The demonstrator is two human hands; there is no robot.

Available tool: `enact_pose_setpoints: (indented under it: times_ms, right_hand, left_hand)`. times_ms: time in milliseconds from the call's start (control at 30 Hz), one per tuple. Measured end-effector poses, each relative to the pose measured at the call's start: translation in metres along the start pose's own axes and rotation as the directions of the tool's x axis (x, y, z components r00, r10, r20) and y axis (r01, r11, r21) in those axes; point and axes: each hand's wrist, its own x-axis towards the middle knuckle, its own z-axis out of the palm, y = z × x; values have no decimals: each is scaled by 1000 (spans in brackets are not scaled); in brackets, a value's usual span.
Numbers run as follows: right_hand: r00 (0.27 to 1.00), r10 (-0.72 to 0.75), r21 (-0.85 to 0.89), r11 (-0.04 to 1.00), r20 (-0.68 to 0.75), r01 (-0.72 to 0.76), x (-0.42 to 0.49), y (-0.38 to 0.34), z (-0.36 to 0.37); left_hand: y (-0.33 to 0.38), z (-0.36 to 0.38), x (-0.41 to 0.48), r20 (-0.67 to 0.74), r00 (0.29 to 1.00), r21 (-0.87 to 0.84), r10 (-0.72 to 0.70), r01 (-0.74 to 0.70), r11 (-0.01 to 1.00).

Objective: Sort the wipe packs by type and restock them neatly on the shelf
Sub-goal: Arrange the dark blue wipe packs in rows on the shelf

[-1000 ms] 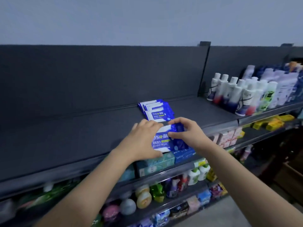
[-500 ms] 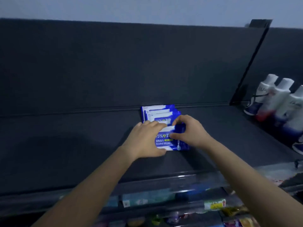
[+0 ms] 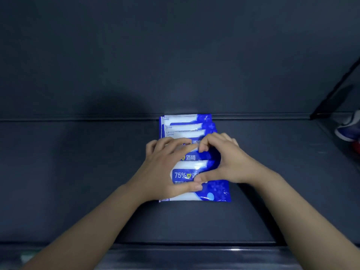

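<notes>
Two hands had brought one more blue-and-white alcohol wipe pack onto the shelf (image 3: pixel 78 172) within the last second: a second earlier it was held between them near the shelf's front lip, half a second earlier it was coming down against the others, and now this front pack (image 3: pixel 214 190) lay flat as the nearest member of the row of packs (image 3: pixel 187 123), which ran overlapped like tiles from the back panel (image 3: pixel 175 55) toward the person. The left hand (image 3: pixel 167 168) lay over the left part of the row with its fingers fairly straight and its thumb along the front pack, so its grip was flat and pressing, not clasping. The right hand (image 3: pixel 224 162) arched over the right part, fingertips and thumb touching the packs; whether that grip pinched an edge or merely pressed could not be told. The view had also drawn closer, so the lower shelves had dropped out of sight and only a sliver of the bottles (image 3: pixel 348 131) remained at the right edge. As a judgement, this pack counted as placed with its own type, and the hands seemed to be squaring the row; every printed face visible matched, while any other wipe types were out of view, so much of the sorting probably remained
</notes>
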Motion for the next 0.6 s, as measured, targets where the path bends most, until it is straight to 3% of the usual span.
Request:
enact_pose_setpoints:
  times_ms: [100,300,467,600]
  right_hand:
    - [991,-93,-20,996,-91,91,1,4,1]
    - [982,-156,-102,984,-103,145,5,-2,-3]
    - [994,-19,-252,968,-108,-9,-3,-24,-10]
    - [928,34,-368,912,-370,-181,-43,-61,3]
  left_hand:
    - [-2,-2,3,-25,1000,-9,4,-4,1000]
    - [-3,-3,4,-68,997,23,43,-41,999]
    - [5,-7,1,-105,991,-27,80,-83,996]
    - [17,-23,-8,-135,971,7,196,-197,980]
